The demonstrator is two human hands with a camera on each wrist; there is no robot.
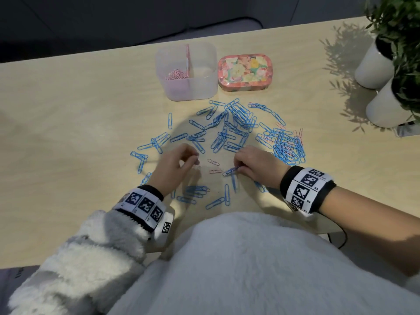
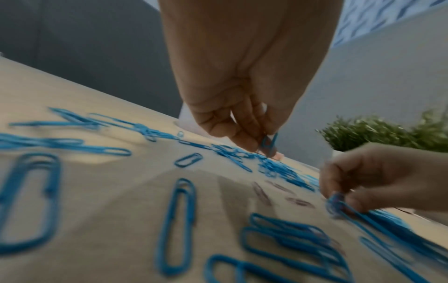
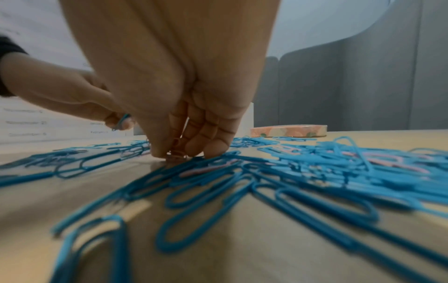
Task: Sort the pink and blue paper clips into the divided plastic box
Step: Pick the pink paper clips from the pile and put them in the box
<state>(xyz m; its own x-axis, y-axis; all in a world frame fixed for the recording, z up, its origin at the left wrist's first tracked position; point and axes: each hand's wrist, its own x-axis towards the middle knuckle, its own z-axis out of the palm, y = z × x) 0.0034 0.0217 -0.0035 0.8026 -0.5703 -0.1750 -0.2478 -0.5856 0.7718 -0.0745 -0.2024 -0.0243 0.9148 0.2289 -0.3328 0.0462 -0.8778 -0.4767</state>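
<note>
Many blue paper clips [image 1: 229,123] lie spread over the wooden table, with a few pink ones mixed into the heap at the right [image 1: 287,144]. Two pink clips [image 1: 213,162] lie between my hands. My left hand [image 1: 196,161] pinches one blue clip [image 2: 267,143] just above the table. My right hand [image 1: 238,169] pinches a small bundle of blue clips [image 2: 339,204] low over the table; in the right wrist view its fingertips [image 3: 179,153] are down beside a pink clip. The divided translucent box [image 1: 191,89] stands at the back, with pink clips [image 1: 175,75] in its left compartment.
A floral tin [image 1: 245,72] sits right of the box. Two white pots with green plants [image 1: 372,67] stand at the far right. The table's near edge runs just in front of my white fleece top [image 1: 250,258].
</note>
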